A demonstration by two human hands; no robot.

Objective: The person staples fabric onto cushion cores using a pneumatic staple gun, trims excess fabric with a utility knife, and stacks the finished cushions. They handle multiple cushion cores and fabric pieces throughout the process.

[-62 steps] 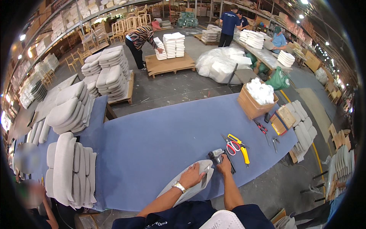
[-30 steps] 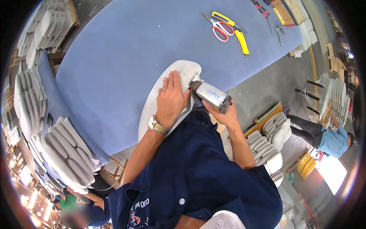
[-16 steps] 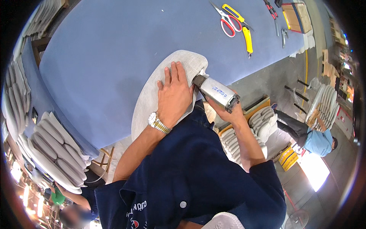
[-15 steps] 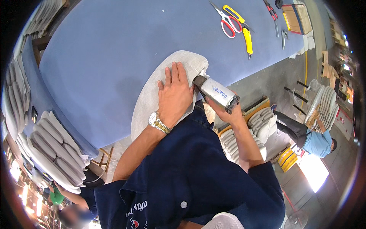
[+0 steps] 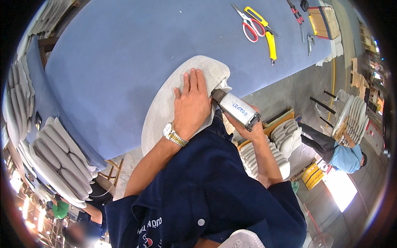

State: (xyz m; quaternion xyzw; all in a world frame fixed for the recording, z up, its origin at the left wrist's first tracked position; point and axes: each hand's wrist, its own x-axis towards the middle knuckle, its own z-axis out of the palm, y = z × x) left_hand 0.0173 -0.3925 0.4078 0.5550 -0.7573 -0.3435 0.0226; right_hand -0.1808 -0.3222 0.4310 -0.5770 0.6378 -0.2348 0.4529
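Note:
A light grey fabric-covered panel (image 5: 165, 103), rounded at its far end, lies on the blue table at its near edge. My left hand (image 5: 192, 103), a watch (image 5: 173, 134) on its wrist, rests flat on the fabric with fingers stretched out. In my right hand (image 5: 252, 126) is a silver staple gun (image 5: 236, 108), its dark nose at the panel's right edge, close to my left thumb. Loose fabric (image 5: 223, 85) bunches up at that edge just beyond the nose. The gun's body hides most of my right fingers.
On the blue table (image 5: 103, 74) lie red-handled scissors (image 5: 253, 28), a yellow cutter (image 5: 271, 45), a yellow-handled tool (image 5: 255, 15) and red pliers (image 5: 296, 16). A box (image 5: 323, 22) stands at the far right. Stacked grey cushions (image 5: 62, 157) flank the table. A person in blue (image 5: 345, 153) is at right.
The staple gun's nose has shifted slightly along the panel's right edge, toward me. My left hand stays flat on the fabric. A small light scrap now shows on the table beyond the panel.

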